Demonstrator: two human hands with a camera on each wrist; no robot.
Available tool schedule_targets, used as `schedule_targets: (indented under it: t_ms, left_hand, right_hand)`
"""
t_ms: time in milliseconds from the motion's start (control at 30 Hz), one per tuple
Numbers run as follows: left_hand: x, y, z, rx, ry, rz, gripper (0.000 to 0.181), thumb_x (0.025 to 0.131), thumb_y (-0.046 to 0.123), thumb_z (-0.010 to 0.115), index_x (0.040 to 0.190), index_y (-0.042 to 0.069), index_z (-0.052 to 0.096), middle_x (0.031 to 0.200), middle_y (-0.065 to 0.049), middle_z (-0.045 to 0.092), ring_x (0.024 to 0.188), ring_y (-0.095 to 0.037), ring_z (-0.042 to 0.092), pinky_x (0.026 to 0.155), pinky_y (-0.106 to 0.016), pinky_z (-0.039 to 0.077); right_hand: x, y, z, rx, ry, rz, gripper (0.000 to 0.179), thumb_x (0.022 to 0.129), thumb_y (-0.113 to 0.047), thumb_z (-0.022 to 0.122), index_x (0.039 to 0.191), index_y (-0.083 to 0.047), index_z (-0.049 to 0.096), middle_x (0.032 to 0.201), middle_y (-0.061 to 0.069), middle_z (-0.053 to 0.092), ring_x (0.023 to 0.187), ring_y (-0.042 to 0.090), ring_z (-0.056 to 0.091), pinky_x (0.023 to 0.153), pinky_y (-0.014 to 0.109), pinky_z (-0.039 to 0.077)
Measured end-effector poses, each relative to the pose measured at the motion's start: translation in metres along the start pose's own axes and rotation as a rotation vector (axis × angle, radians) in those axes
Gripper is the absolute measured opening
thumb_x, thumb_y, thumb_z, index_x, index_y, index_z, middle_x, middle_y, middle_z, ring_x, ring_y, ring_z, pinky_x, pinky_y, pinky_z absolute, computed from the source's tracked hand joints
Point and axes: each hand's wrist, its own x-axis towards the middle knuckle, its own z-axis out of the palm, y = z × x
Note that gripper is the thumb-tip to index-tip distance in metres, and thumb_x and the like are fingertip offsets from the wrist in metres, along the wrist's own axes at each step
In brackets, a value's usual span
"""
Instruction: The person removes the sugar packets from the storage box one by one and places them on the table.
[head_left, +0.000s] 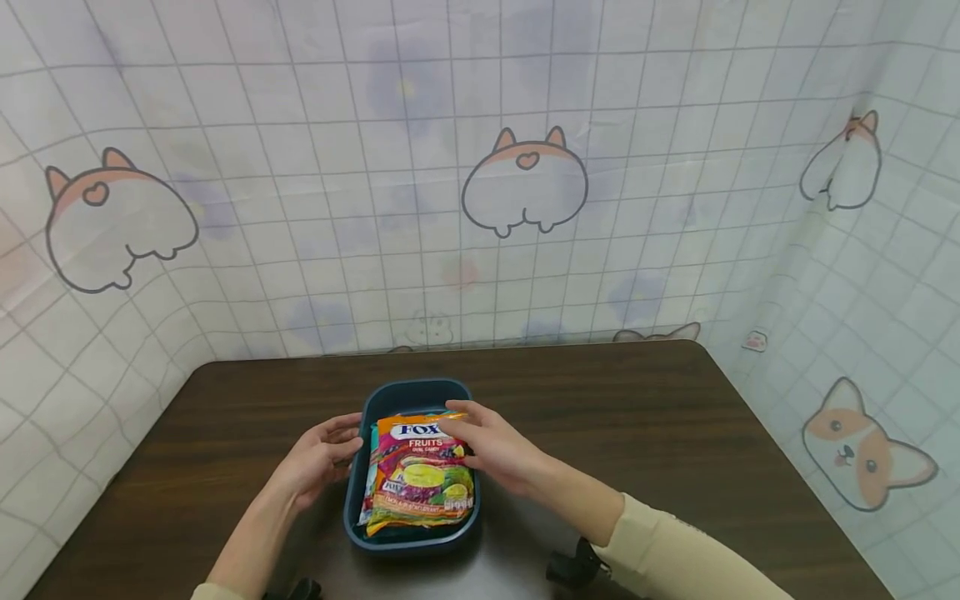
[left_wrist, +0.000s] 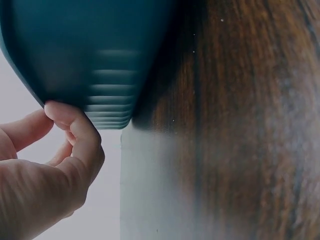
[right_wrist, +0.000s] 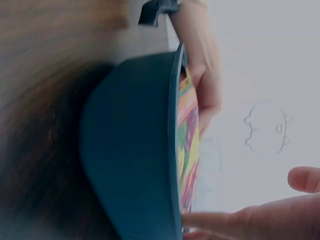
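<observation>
The dark wooden table [head_left: 675,433] is carrying a teal tub [head_left: 405,533] with a bright candy bag [head_left: 420,479] lying on top, overfilling it. The bag may be sliding off if the tub tips. The left hand [head_left: 318,458] is touching the tub's wall, fingers loosely curled; the right hand [head_left: 491,450] is resting relaxed fingertips on the bag.
</observation>
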Motion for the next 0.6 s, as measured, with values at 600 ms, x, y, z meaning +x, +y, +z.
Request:
schedule_targets:
  t_ms: [600]
  left_hand:
    - [0.003, -0.001, 0.0, -0.002, 0.021, -0.017, 0.053, 0.106, 0.012, 0.057, 0.153, 0.0, 0.037, 0.139, -0.021, 0.052, 0.11, -0.025, 0.061, 0.097, -0.045, 0.052]
  right_hand:
    - [-0.001, 0.003, 0.023, -0.076, 0.111, -0.009, 0.064, 0.104, -0.035, 0.061, 0.154, -0.005, 0.036, 0.139, 0.019, 0.05, 0.113, 0.03, 0.06, 0.097, 0.046, 0.052]
